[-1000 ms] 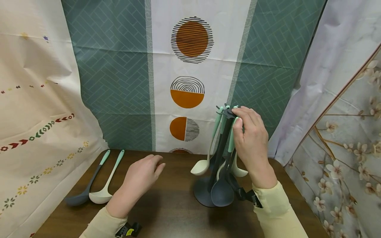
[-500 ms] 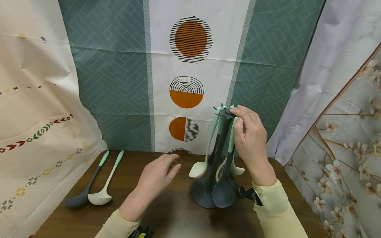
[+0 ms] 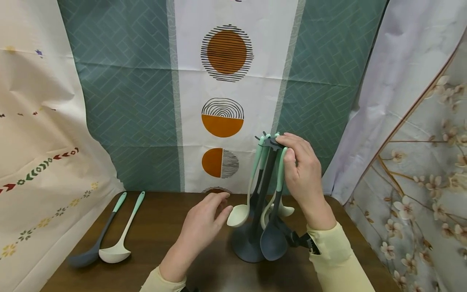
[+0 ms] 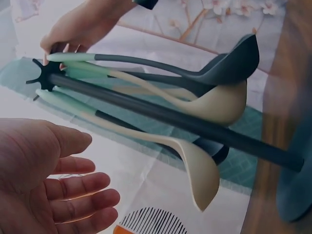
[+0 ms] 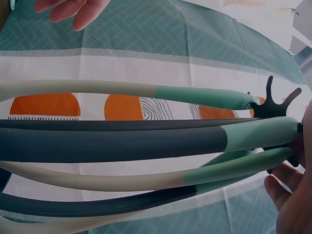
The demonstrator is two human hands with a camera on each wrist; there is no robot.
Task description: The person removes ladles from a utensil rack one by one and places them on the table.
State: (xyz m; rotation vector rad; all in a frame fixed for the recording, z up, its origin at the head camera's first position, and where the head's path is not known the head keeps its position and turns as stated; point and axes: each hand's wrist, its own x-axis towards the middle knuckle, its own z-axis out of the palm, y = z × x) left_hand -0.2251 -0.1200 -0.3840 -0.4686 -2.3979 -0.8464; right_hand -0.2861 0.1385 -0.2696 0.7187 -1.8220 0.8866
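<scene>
Clearly, we have our right hand (image 3: 303,170) up at the hooked top (image 3: 270,142) of a dark utensil stand (image 3: 267,178), fingers curled round that top, the thumb close beside a mint handle (image 3: 281,168); whether the thumb touches that handle we cannot tell. The stand rests on its round base (image 3: 246,245) on the wooden bench (image 3: 164,211), right of the middle as we look. Several pale and dark utensils hang from its hooks; a dark-bowled utensil (image 3: 273,241) faces us, and a pale ladle (image 3: 238,216) hangs to the left of the pole. We hold our left hand (image 3: 204,221) in the air just beside that ladle's bowl, fingers loosely spread and, as the left wrist view shows, apart from it. Well to the left, we see a dark ladle (image 3: 84,258) and a white ladle (image 3: 114,253) lying side by side, handles pointing away from us. Behind the bench hangs a teal and white cloth (image 3: 124,101) with orange circles.
</scene>
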